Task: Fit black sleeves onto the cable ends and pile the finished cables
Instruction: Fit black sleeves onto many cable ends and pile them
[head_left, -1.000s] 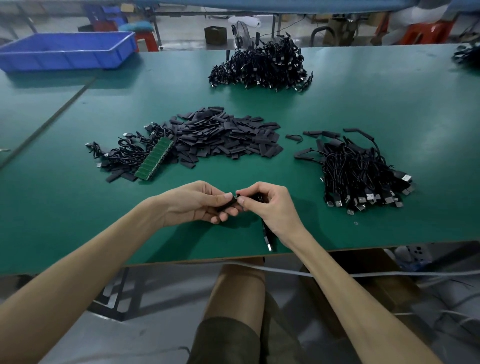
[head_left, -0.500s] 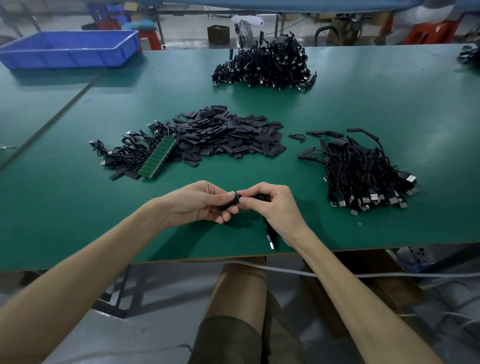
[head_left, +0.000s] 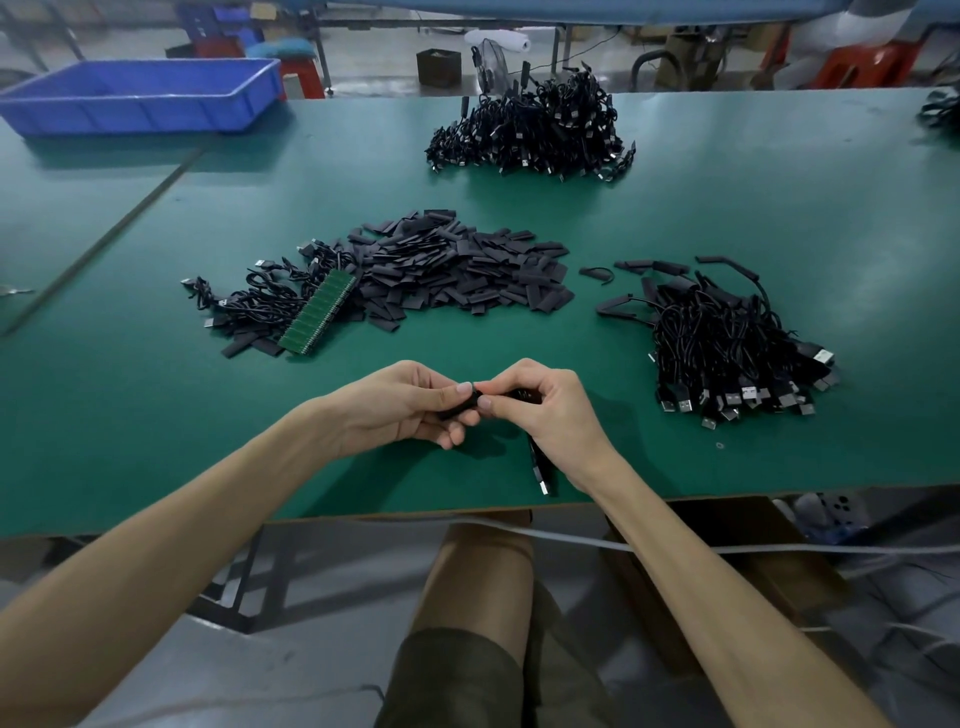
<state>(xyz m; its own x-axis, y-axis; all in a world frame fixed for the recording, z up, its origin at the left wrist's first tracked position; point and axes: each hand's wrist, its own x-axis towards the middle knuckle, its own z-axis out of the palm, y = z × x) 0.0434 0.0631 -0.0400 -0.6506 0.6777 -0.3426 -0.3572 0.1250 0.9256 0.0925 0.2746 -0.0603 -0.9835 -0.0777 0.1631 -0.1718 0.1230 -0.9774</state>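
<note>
i pinch a black sleeve (head_left: 460, 404) in my left hand (head_left: 402, 408) and steady the cable (head_left: 537, 462) end in my right hand (head_left: 545, 410), thumbs meeting so it slides straight; the finished pile (head_left: 727, 343) waits off right for an easy drop.

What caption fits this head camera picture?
Left hand and right hand fit a black sleeve onto a cable over the green table.

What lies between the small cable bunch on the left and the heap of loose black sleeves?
In the head view, a green circuit-board strip lies slantwise between the cable bunch and the sleeve heap.
</note>
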